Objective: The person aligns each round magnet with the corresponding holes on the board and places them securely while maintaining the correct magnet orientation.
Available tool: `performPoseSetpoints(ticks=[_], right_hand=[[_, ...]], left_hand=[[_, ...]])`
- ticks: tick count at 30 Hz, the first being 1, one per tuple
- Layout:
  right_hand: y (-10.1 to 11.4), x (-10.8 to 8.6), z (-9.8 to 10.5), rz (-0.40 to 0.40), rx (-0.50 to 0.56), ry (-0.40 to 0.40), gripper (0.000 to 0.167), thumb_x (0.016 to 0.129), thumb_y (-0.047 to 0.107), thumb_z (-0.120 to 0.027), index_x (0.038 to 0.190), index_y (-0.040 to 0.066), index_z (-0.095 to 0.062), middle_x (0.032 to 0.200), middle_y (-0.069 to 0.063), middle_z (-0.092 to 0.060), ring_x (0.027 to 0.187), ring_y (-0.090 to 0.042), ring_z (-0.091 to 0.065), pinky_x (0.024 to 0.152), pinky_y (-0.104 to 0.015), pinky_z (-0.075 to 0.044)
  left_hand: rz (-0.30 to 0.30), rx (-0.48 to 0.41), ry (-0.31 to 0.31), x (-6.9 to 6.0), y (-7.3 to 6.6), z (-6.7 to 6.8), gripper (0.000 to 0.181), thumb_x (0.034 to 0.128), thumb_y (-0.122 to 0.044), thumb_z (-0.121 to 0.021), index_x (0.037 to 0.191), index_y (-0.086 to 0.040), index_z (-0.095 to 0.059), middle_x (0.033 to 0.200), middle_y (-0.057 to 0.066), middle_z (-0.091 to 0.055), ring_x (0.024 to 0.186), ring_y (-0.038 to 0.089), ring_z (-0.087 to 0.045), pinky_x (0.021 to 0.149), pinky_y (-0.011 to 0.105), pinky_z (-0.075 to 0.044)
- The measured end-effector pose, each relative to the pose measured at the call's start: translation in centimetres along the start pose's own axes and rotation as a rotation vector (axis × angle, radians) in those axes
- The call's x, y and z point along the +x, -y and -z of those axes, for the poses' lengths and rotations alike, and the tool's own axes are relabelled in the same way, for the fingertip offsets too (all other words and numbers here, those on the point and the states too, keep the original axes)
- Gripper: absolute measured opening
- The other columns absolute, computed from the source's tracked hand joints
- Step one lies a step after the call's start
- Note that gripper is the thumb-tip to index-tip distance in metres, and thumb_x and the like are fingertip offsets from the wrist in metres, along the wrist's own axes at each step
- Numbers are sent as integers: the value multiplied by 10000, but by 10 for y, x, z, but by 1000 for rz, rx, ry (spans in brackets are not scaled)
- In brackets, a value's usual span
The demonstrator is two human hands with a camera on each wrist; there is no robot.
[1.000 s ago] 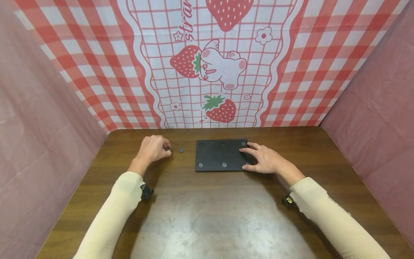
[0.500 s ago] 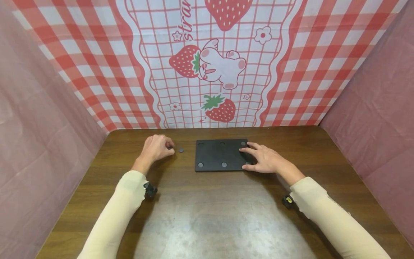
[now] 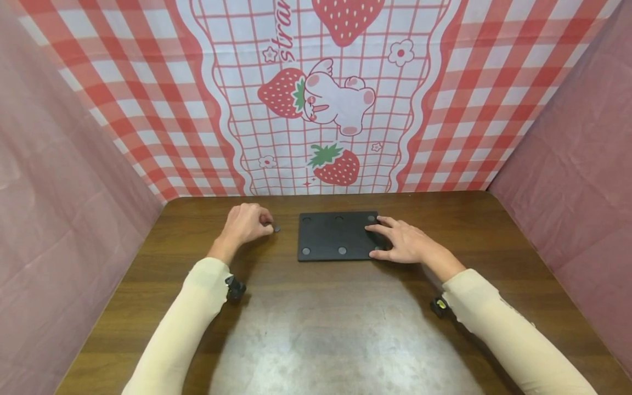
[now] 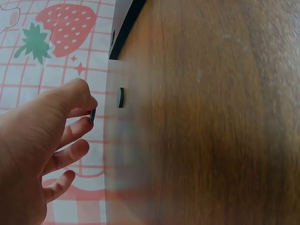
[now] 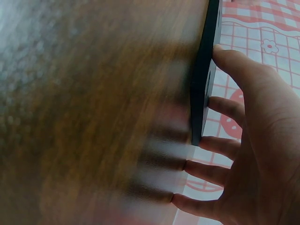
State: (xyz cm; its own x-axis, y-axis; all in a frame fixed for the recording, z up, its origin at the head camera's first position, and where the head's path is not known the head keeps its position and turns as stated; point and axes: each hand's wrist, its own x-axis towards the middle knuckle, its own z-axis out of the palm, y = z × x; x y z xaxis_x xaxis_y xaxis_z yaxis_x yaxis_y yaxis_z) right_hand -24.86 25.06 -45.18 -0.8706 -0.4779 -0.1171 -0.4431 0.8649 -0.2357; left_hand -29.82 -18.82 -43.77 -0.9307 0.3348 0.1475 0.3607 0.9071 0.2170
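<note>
A flat black rectangular panel (image 3: pixel 336 237) lies on the table with round spots along its long edges. Several spots hold grey discs; two at the back left look like dark rings. My left hand (image 3: pixel 247 224) pinches a small dark disc (image 4: pixel 93 115) between thumb and fingertips, just above the table. Close by its fingertips in the head view, a second small disc (image 3: pixel 277 229) lies on the wood, left of the panel. My right hand (image 3: pixel 402 241) rests with spread fingers on the panel's right end, thumb and some fingertips touching it, the outer ones reaching past its edge.
The brown wooden table (image 3: pixel 316 318) meets a red-checked strawberry cloth (image 3: pixel 340 109) at its back edge. Pink fabric (image 3: pixel 573 164) hangs on both sides. A small black camera (image 3: pixel 236 287) is strapped at each wrist.
My left hand has moved right with the pinched disc, nearing the disc on the table. The right hand and the panel have stayed in place.
</note>
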Motion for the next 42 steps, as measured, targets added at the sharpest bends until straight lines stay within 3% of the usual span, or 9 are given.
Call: performPoseSetpoints(ticks=[15, 42], right_hand=[[0, 1, 0, 2, -7, -2, 798, 1019, 610, -748, 1685, 227, -535, 1789, -275, -407, 1540, -601, -513, 1129, -790, -503], [-1, 1, -1, 2, -8, -14, 800, 1016, 608, -748, 1687, 228, -535, 1788, -270, -413, 1538, -588, -523, 1132, -786, -507]], left_hand=[[-23, -2, -7, 10, -12, -6, 203, 913, -284, -814, 1060, -174, -899, 989, 30, -830, 948, 233, -753, 871, 458, -587], [-54, -3, -28, 25, -34, -15, 167, 911, -265, -813, 1042, -211, -901, 986, 3, -836, 936, 225, -768, 847, 437, -586]])
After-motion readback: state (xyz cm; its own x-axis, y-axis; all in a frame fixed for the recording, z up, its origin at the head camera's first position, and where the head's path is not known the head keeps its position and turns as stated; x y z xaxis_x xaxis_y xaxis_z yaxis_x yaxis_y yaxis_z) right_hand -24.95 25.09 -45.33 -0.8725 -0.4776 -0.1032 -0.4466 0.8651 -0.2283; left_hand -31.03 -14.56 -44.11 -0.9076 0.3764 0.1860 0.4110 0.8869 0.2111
